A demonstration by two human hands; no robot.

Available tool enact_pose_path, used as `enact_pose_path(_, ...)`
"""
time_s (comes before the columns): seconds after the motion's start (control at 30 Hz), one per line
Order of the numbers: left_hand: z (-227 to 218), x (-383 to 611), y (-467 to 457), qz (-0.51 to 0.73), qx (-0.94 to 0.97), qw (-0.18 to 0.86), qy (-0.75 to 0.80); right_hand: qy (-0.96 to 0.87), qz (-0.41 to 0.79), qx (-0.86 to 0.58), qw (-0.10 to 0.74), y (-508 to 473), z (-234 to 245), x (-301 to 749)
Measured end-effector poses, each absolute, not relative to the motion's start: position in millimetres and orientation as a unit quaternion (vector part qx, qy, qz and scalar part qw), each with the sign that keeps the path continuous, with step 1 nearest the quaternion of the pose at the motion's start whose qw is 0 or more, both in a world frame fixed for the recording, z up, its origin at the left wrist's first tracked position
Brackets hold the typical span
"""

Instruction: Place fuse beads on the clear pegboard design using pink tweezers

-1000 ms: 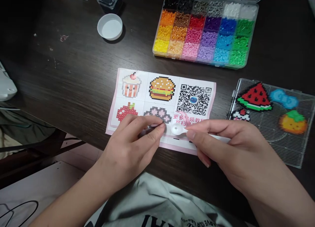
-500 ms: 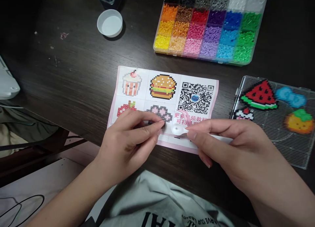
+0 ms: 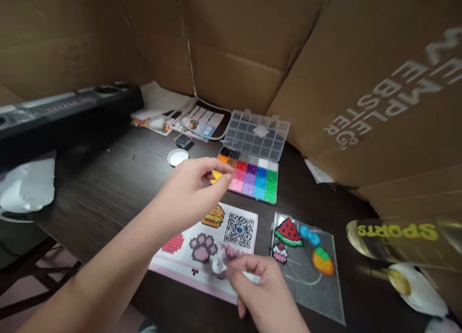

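My left hand [image 3: 193, 188] is raised over the near left part of the bead box [image 3: 276, 185], thumb and forefinger pinched together. Whatever may be between those fingertips is hidden or too small to make out. Low over the pattern sheet [image 3: 173, 272], my right hand [image 3: 262, 287] grips a small white spoon [image 3: 218, 265] together with pink tweezers [image 3: 228, 250]. The spoon's bowl points left, beside the printed paw [image 3: 203, 249]. Printed on the sheet are also a burger and a QR code. Sorted coloured beads fill the box, whose clear lid [image 3: 249, 135] is up.
Right of the sheet lies a clear pegboard [image 3: 306, 299] bearing several bead figures, among them a watermelon slice [image 3: 288, 233]. A white round dish [image 3: 178, 157] stands behind my left hand. Cardboard walls [image 3: 231, 44] enclose the back, and a long black device [image 3: 68, 114] sits left.
The view has tilted up, showing the cardboard walls and box lid. My left hand has gone from the sheet up to the bead box; my right hand still holds spoon and tweezers.
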State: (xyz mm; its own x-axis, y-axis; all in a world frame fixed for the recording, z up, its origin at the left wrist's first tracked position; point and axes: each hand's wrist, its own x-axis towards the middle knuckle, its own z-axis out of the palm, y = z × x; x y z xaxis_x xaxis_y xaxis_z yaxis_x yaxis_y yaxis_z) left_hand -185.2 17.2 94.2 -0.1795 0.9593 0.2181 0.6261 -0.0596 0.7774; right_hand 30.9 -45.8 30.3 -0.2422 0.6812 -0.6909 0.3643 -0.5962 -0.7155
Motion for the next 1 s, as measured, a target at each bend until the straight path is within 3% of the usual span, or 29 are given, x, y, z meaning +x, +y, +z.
enact_pose_path(0.1, 97, -185, 74, 0.294, 0.69, 0.087, 0.655, -0.429, 0.638, -0.623, 0.142, -51, 25, 27)
enact_pose_path(0.4, 49, -174, 164, 0.143, 0.816, 0.09, 0.553, -0.394, 0.667, -0.621, 0.119, -56, 1, 31)
enact_pose_path(0.83, 43, -176, 182, 0.097, 0.85, 0.092, 0.51, -0.394, 0.672, -0.615, 0.126, -53, 21, 30)
enact_pose_path(1.0, 49, -169, 183, 0.087, 0.852, 0.112, 0.505, -0.414, 0.695, -0.58, 0.094, -44, 35, 33)
